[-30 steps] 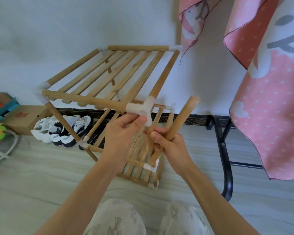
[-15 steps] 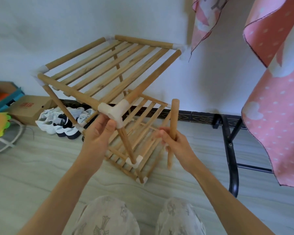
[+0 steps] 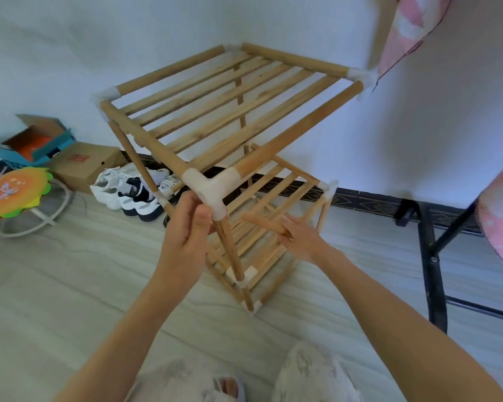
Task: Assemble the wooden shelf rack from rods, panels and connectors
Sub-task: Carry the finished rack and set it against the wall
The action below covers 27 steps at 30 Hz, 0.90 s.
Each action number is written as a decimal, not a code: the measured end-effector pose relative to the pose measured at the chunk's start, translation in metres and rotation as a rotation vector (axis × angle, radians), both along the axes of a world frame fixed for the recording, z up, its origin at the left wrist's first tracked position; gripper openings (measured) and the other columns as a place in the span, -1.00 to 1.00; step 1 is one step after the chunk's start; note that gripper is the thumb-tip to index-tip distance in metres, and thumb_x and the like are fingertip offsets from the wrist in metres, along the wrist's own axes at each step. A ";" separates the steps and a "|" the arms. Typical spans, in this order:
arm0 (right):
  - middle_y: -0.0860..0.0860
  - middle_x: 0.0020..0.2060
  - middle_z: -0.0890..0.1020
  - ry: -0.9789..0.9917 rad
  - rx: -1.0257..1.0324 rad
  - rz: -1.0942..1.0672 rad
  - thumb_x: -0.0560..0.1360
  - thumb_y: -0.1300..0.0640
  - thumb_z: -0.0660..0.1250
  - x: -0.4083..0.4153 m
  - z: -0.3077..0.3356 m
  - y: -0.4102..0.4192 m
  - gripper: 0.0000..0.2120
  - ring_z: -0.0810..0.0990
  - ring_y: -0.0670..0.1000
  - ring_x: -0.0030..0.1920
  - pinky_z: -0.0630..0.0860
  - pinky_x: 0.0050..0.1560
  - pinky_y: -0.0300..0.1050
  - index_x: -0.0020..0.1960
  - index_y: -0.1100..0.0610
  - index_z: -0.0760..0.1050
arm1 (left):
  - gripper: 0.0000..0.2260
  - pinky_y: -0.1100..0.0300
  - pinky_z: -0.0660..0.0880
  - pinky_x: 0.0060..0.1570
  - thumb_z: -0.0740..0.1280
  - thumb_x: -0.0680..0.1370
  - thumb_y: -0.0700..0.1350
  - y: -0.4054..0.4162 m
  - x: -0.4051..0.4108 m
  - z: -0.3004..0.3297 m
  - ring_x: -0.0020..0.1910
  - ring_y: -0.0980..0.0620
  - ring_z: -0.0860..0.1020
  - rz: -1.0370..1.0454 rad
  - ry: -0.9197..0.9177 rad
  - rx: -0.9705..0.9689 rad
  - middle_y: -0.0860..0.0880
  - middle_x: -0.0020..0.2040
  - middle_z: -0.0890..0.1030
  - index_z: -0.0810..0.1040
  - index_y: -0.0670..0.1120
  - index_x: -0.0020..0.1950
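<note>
A wooden shelf rack point(image 3: 224, 100) with slatted panels stands on the floor against the wall, its rods joined by white connectors. My left hand point(image 3: 188, 230) grips the near corner connector point(image 3: 211, 190) from below, thumb and fingers curled on it. My right hand point(image 3: 298, 237) holds a loose wooden rod point(image 3: 260, 223), which lies nearly level and points left toward that corner post. A lower slatted panel point(image 3: 273, 195) shows behind both hands.
Shoes point(image 3: 131, 191), cardboard boxes point(image 3: 82, 162) and a blue box point(image 3: 32, 146) sit by the wall at left, beside an orange cushion point(image 3: 10, 191) on a stool. A black metal frame point(image 3: 431, 256) and pink cloth point(image 3: 500, 221) are at right.
The rack's near corner has come closer and my view has tilted down. The rod in my right hand has swung from upright to nearly level. My left hand stays on the connector.
</note>
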State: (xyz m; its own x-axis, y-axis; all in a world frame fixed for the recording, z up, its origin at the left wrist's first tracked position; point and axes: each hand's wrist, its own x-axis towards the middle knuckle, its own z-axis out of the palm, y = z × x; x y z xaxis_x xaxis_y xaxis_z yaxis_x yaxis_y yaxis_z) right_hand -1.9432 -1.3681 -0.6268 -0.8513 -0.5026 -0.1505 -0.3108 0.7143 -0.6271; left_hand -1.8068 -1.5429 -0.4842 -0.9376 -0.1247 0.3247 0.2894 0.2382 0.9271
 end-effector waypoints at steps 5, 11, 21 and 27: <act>-0.06 0.04 0.44 0.127 0.176 0.124 0.58 -0.07 0.14 0.017 -0.023 -0.002 -0.82 0.33 -0.01 0.21 0.44 0.15 0.08 0.01 0.00 0.43 | -0.53 0.04 0.57 -0.01 0.18 0.47 0.34 -0.011 0.008 -0.004 -0.11 0.02 0.54 -0.051 -0.013 -0.031 0.03 -0.09 0.52 0.41 -0.03 0.08; -0.03 0.04 0.51 0.235 0.096 0.042 0.56 -0.04 0.22 0.042 -0.028 0.012 -0.75 0.36 -0.02 0.19 0.44 0.10 -0.09 0.11 0.09 0.51 | -0.53 0.02 0.56 0.01 0.19 0.47 0.34 -0.006 0.015 -0.004 -0.11 0.03 0.54 -0.096 -0.013 0.012 0.05 -0.11 0.53 0.42 -0.04 0.08; -0.02 -0.10 0.51 -0.011 -0.185 -0.281 0.52 0.02 0.31 0.070 -0.022 0.000 -0.84 0.41 0.01 0.09 0.30 -0.05 -0.20 -0.01 0.10 0.53 | -0.76 0.20 0.53 -0.15 0.03 0.63 -0.01 -0.014 -0.002 0.010 -0.27 0.21 0.55 0.095 -0.091 0.129 0.16 -0.28 0.59 0.43 -0.08 -0.01; -0.07 -0.26 0.47 -0.150 -0.599 -0.433 0.57 0.08 0.24 0.067 0.025 0.019 -0.93 0.43 -0.13 -0.26 0.33 -0.27 -0.37 0.03 0.02 0.48 | -0.72 0.20 0.52 -0.12 0.03 0.68 -0.03 -0.043 -0.035 0.028 -0.32 0.14 0.43 0.289 -0.074 0.352 0.01 -0.24 0.37 0.47 -0.03 -0.09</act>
